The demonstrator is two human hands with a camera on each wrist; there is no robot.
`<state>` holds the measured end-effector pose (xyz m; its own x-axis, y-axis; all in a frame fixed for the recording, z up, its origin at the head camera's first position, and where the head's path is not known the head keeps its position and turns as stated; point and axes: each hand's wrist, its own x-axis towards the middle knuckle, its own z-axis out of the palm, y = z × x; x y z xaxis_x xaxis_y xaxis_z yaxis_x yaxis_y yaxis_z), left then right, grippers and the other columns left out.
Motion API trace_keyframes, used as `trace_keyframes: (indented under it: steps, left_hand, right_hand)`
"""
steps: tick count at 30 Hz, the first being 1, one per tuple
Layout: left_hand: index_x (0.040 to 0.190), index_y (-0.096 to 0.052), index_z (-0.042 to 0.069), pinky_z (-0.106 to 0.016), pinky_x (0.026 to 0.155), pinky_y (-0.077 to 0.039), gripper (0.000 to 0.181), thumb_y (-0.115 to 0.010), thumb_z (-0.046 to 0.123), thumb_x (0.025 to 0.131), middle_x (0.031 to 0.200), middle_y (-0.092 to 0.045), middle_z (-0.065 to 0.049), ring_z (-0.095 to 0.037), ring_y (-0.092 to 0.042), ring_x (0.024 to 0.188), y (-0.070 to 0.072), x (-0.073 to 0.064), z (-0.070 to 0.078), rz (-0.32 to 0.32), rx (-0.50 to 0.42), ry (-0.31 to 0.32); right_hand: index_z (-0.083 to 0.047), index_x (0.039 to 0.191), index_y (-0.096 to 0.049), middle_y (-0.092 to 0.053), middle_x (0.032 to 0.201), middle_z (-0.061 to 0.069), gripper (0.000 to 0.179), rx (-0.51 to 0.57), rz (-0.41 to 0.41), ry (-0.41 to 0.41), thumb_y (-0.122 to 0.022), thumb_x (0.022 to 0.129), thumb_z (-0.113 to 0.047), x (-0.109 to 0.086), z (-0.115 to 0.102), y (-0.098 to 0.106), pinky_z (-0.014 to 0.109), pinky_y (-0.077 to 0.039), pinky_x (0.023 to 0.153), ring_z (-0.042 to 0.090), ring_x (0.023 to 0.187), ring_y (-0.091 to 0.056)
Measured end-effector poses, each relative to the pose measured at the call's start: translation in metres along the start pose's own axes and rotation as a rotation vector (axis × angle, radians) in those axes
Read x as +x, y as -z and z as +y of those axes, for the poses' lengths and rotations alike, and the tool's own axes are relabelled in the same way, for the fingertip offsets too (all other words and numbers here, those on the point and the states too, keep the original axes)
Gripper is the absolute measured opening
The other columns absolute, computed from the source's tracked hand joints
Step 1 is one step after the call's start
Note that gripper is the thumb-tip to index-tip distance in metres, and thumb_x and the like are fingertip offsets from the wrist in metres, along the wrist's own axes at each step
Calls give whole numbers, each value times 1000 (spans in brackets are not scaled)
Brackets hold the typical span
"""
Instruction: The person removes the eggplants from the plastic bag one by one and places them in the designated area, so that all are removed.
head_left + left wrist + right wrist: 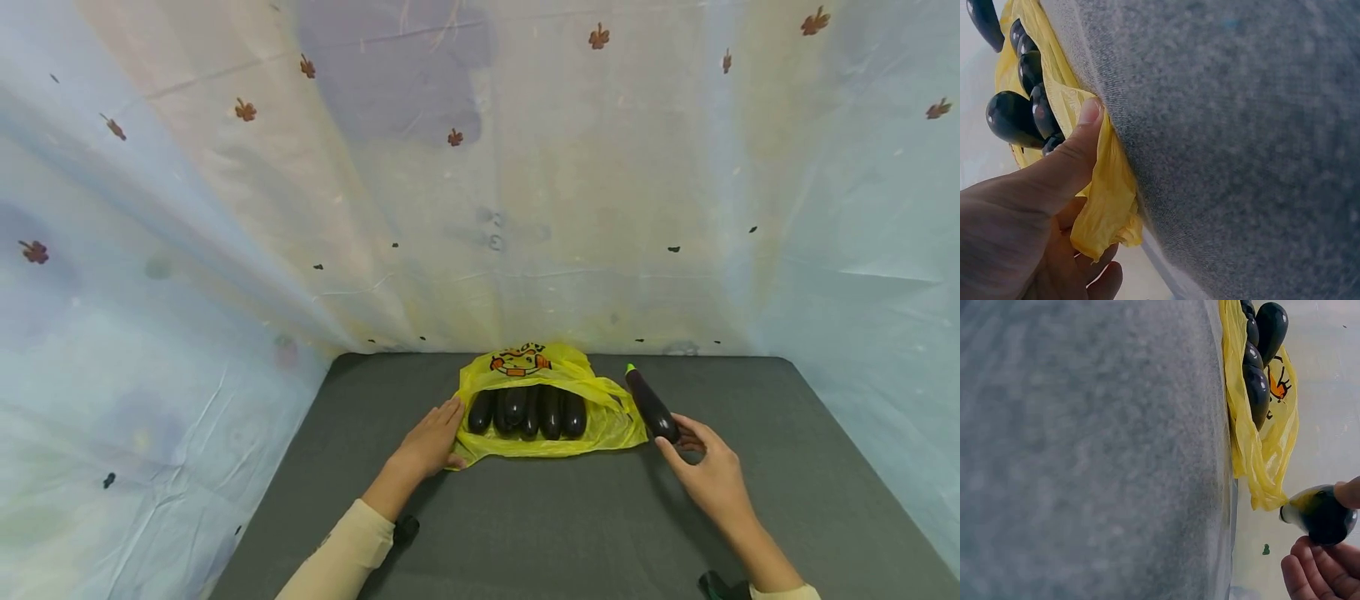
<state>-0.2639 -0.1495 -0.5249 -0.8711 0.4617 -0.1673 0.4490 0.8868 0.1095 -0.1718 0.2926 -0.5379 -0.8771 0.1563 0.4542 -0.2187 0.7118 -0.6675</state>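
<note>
A yellow plastic bag lies on the table with its mouth facing me. Several dark eggplants sit side by side inside, rounded ends outward. My left hand is at the bag's left edge. In the left wrist view, its thumb presses on the yellow film, with the fingers behind it. Right of the bag, my right hand holds one eggplant by its rounded lower end between thumb and fingers. Its green stem end tilts up and away, close to the bag's right corner.
Under everything is a dark grey table. A pale patterned sheet hangs behind and along both sides, close to the table's far edge. Dark straps are at both wrists.
</note>
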Motion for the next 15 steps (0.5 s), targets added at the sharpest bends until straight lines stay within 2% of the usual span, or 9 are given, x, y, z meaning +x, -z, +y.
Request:
trace_keyframes:
  steps: [4,7,10,12,15]
  left_hand:
    - [168,-29,-1,-46,134,-22,103,-81,46,93,177,-24,-18,-32,-23,164,1,0,1,5,2,-7]
    - [168,-29,-1,-45,134,-22,103,-81,46,93,177,-24,-17,-32,-23,164,1,0,1,3,8,-5]
    - [169,-29,0,-45,134,-21,102,-80,47,93,177,-23,-17,-32,-23,164,1,1,0,-2,12,1]
    - [169,-29,0,-45,134,-21,102,-80,47,94,177,-23,-16,-32,-23,164,1,1,0,-8,16,4]
    - [169,-29,1,-45,134,-22,102,-80,48,94,177,-23,-16,-32,-23,164,0,1,-1,-12,21,5]
  right_hand:
    - [3,140,-66,-70,121,22,53,-4,-7,-16,-85,95,-15,3,2,-3,12,-56,79,37,98,-71]
    - [4,140,-66,-70,120,23,53,-19,-27,-31,-85,95,-16,5,2,-5,29,-62,79,38,98,-72]
    - [5,141,-65,-71,119,24,54,-38,-61,-48,-85,96,-18,7,2,-7,49,-63,79,38,97,-73]
    - [5,141,-64,-71,117,25,54,-44,-83,-59,-84,97,-19,8,1,-7,55,-63,79,38,97,-74]
    - [7,141,-63,-71,116,26,55,-51,-110,-71,-83,97,-20,10,1,-8,58,-62,80,39,97,-73]
